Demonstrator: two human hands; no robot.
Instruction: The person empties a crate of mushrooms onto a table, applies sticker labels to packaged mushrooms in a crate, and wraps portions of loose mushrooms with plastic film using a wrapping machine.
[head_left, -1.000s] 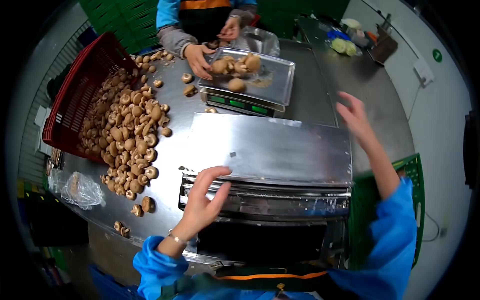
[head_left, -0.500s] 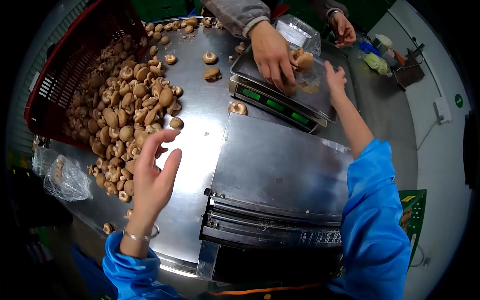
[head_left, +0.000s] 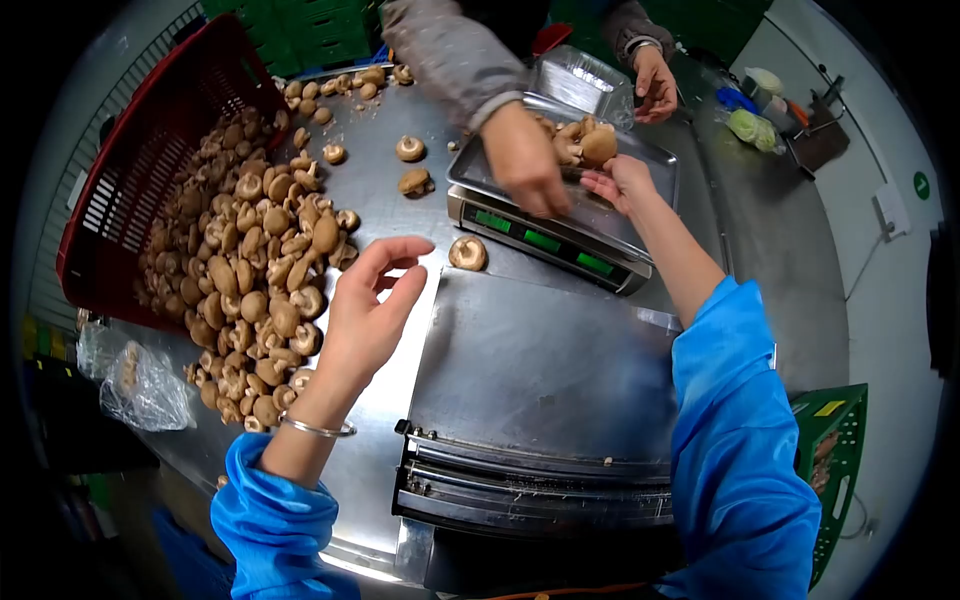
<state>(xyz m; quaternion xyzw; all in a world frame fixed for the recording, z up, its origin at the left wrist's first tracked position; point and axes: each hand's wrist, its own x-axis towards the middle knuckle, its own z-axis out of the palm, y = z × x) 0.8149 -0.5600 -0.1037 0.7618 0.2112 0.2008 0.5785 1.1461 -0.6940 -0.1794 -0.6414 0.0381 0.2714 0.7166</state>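
My left hand (head_left: 368, 318) is raised over the steel table, thumb and fingers curved and apart, with nothing in it. Just beyond its fingertips a single shiitake mushroom (head_left: 467, 253) lies stem up. My right hand (head_left: 625, 184) reaches over the digital scale (head_left: 545, 240), its fingers stretched out beside a group of shiitake mushrooms (head_left: 585, 143) on the weighing pan (head_left: 655, 190). No firm grip shows there. A co-worker's blurred hand (head_left: 525, 165) is over the left side of the pan. The co-worker's other hand (head_left: 654, 85) hangs behind the scale.
To the left, a large mushroom heap (head_left: 255, 260) spills from a tipped red crate (head_left: 110, 190). A steel wrapping machine (head_left: 540, 370) stands in front of me. Clear plastic trays (head_left: 580, 80) are behind the scale, a plastic bag (head_left: 145, 390) at left, a green crate (head_left: 835, 450) at right.
My right hand has moved inward from the pan's right side to the mushrooms. My left hand has shifted right, away from the heap. The co-worker's near hand has drawn left from the mushrooms.
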